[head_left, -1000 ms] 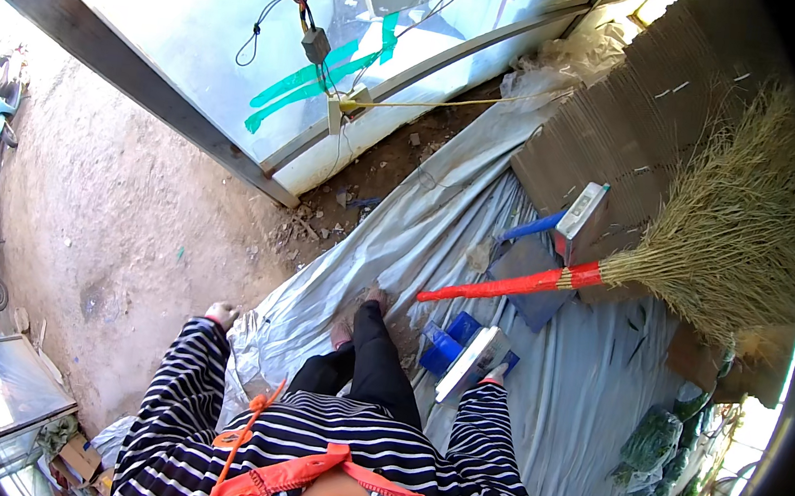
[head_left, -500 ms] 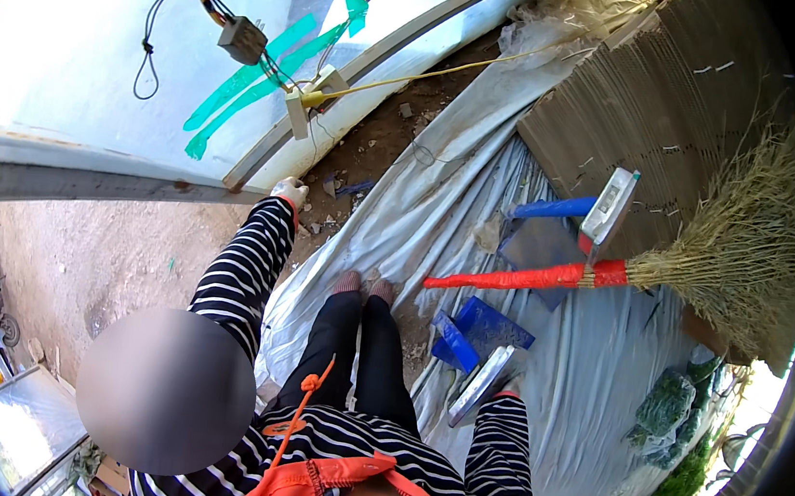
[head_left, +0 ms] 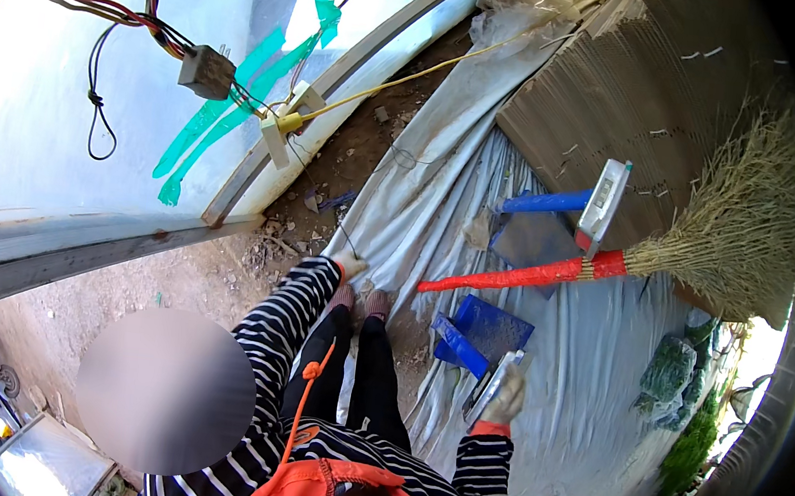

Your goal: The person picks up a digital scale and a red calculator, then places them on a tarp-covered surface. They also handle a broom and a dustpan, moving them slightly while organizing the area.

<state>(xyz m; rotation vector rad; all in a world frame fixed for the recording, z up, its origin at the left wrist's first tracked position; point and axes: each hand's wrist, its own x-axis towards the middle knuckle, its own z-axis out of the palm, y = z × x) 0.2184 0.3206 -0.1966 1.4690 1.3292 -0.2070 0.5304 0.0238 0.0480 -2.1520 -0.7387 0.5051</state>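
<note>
My left hand point(head_left: 349, 264), in a pale glove, is above my feet at the near edge of the white sheet. Its fingers are closed, and a thin dark cord point(head_left: 347, 239) runs up from them. Lower right, my gloved right hand point(head_left: 506, 397) grips the edge of the white display head point(head_left: 493, 390) of a blue platform scale point(head_left: 493, 332); its fingertips are partly hard to make out. Beyond it stands a second scale with a blue post point(head_left: 546, 204) and a white display head point(head_left: 606, 202). Between the scales lies a straw broom point(head_left: 729, 225) with a red-wrapped handle point(head_left: 511, 274).
Stacked flat cardboard point(head_left: 616, 106) stands at the far right. A crumpled white sheet point(head_left: 584, 413) covers the ground. On the left are a metal rail point(head_left: 87, 249), a power socket point(head_left: 279, 134) with a yellow cable, and hanging wires with a grey box point(head_left: 208, 71). Green bundles point(head_left: 670, 374) lie right.
My left hand has moved right and nearer, from beside the metal rail to above my feet. My right hand has come into fuller view beside the display head. The view has shifted slightly.
</note>
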